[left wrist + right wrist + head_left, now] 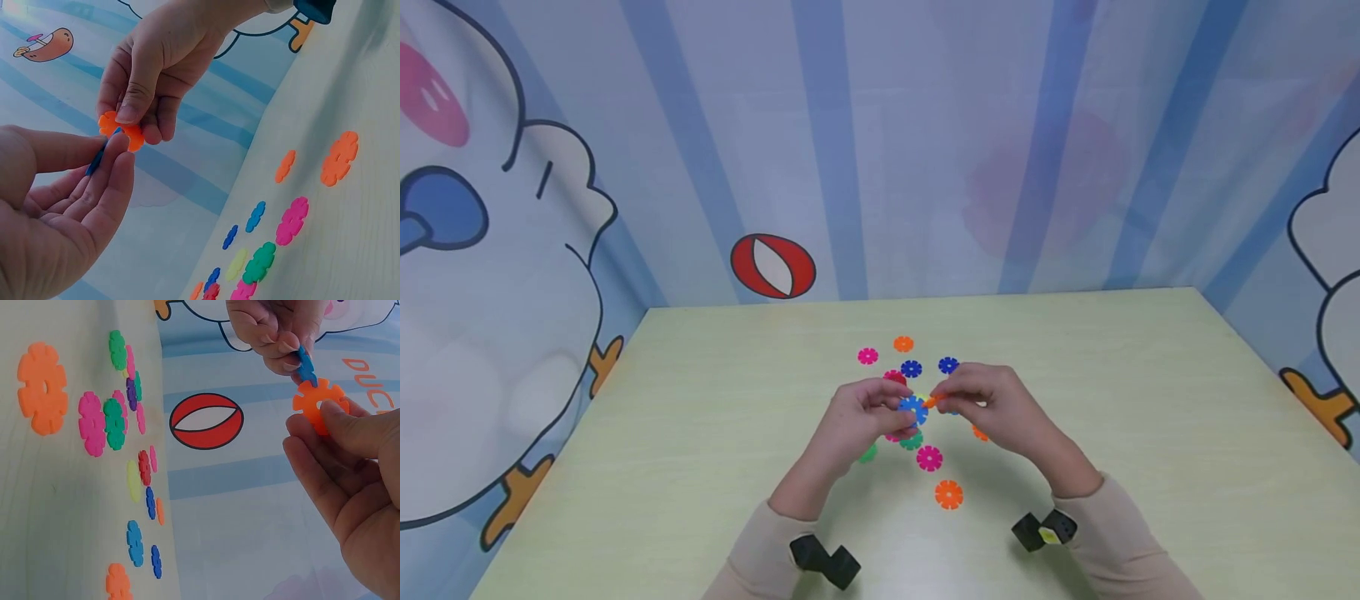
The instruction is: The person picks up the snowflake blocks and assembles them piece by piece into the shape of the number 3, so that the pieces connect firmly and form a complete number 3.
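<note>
Between thumb and fingers my left hand (pixel 868 410) pinches a blue notched plastic disc (pixel 914 408). My right hand (pixel 988 407) pinches an orange notched disc (pixel 320 403) by its edge. The two discs meet at their rims, the blue one (pixel 306 366) set crosswise to the orange one (pixel 128 131), with its edge at a slot. Both hands are raised above the table over the loose discs. In the left wrist view the left hand (pixel 69 200) is below and the right hand (pixel 165 69) above.
Several loose notched discs lie on the pale table (pixel 700 467): an orange disc (pixel 949 495) nearest, a pink disc (pixel 929 458), a green disc (pixel 912 440), and a dark blue disc (pixel 948 365) farther back. A printed cartoon backdrop (pixel 910 150) stands behind the table.
</note>
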`<state>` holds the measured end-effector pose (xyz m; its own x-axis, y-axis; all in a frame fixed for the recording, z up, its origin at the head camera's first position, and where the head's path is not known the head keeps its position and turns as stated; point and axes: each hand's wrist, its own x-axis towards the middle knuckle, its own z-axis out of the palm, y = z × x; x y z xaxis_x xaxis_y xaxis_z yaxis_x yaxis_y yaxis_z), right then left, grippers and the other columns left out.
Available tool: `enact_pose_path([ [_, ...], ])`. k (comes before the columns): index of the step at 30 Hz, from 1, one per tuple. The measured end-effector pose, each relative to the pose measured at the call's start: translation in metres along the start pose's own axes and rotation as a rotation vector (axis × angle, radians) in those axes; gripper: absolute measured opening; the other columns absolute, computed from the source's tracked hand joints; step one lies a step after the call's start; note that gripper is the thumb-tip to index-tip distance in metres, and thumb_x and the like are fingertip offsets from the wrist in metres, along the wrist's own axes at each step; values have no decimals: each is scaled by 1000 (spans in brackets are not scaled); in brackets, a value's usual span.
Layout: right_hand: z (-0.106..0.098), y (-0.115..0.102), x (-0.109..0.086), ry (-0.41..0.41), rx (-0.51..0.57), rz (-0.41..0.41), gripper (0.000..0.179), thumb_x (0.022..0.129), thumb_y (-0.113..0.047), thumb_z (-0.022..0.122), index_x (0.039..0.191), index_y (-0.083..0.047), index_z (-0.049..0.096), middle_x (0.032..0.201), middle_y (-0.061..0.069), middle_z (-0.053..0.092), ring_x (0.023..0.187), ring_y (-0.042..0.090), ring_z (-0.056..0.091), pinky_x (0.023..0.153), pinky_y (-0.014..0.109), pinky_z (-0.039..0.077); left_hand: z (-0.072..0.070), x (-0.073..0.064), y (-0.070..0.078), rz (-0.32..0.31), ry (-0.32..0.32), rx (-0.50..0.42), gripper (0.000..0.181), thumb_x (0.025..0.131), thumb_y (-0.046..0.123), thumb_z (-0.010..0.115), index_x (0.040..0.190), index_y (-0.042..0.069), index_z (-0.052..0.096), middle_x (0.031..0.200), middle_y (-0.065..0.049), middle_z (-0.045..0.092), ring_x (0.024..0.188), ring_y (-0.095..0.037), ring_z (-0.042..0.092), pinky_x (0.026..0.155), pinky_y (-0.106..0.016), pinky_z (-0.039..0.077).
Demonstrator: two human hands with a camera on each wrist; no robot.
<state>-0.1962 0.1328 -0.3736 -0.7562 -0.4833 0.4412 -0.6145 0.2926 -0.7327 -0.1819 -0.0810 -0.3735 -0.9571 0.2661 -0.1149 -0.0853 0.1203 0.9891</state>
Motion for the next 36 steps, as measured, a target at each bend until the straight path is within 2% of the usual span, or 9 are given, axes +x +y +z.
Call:
enact_pose_path([
  [3,2,3,0,10,-28,-51,14,80,3,73,92,-4,74,81,6,68,67,18,58,57,23,49,1,0,-1,-7,9,-13,34,87,7,70,118,-5,61,88,-10,65,80,-21,72,83,-35,56],
  [6,4,7,0,20,-69,-107,14,78,4,74,90,-3,74,80,5,68,67,10,56,56,22,49,2,0,-1,-14,23,-10,34,87,7,70,117,-5,61,92,-12,67,80,-21,72,83,-34,56],
  [9,6,9,0,29,-91,-137,15,77,6,74,89,-3,74,79,5,69,67,9,57,56,21,49,3,-1,-2,-8,27,4,32,87,7,70,116,-5,63,94,-13,69,80,-21,72,82,-32,56],
  [14,8,10,0,33,-101,-157,16,76,9,74,87,-2,74,79,5,69,67,12,59,58,21,50,3,-2,-2,10,23,13,28,87,5,70,113,-4,65,94,-15,71,79,-22,72,80,-31,56],
  [21,13,12,0,63,-101,-182,16,76,10,74,85,-3,74,76,3,68,65,14,60,56,21,51,3,0,-6,13,19,-21,29,88,4,68,114,-7,64,94,-16,71,77,-22,72,81,-35,57],
  [30,20,15,-1,91,-138,-204,17,76,12,73,86,-2,74,75,2,68,66,13,63,58,21,52,8,-1,-5,-19,101,-39,29,86,4,70,113,-6,66,90,-15,69,79,-22,72,75,-30,57],
  [36,21,16,0,95,-143,-186,17,76,12,73,86,-2,74,76,2,69,67,12,64,60,21,53,8,0,-6,-35,104,-83,31,86,4,70,115,-7,64,92,-15,67,79,-23,72,75,-31,57],
])
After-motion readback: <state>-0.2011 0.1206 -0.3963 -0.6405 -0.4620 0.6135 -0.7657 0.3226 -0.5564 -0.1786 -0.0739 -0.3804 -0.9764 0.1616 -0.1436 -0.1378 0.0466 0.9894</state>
